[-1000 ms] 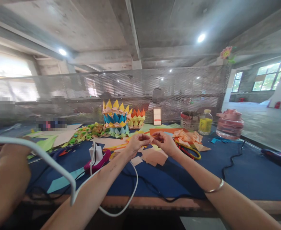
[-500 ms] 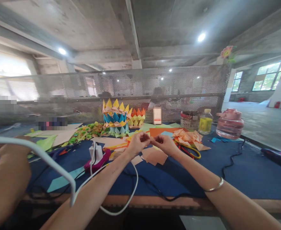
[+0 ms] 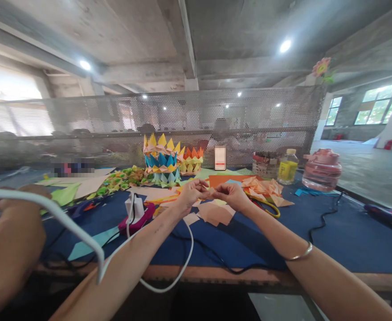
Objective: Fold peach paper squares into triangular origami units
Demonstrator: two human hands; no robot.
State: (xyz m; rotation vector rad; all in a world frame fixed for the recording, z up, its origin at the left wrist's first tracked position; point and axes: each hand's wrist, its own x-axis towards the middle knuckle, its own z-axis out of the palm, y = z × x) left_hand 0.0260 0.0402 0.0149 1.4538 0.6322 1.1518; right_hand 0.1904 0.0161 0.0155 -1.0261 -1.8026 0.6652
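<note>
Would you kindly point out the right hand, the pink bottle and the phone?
Right hand (image 3: 233,196), head view: middle of the hand.
Pink bottle (image 3: 322,173), head view: middle of body.
Phone (image 3: 220,156), head view: its screen.

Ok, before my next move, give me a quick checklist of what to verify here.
1. Right hand pinching the small peach paper piece: ok.
2. Left hand at its other side: ok, though the exact pinch is unclear.
3. Its creases neat: cannot tell, too small.
4. Flat peach paper sheets just below the hands: ok.
5. Long white cable clear of the left forearm: not ok, it shows on both sides.
6. Upright rectangular phone with lit screen unobstructed: ok.
</note>
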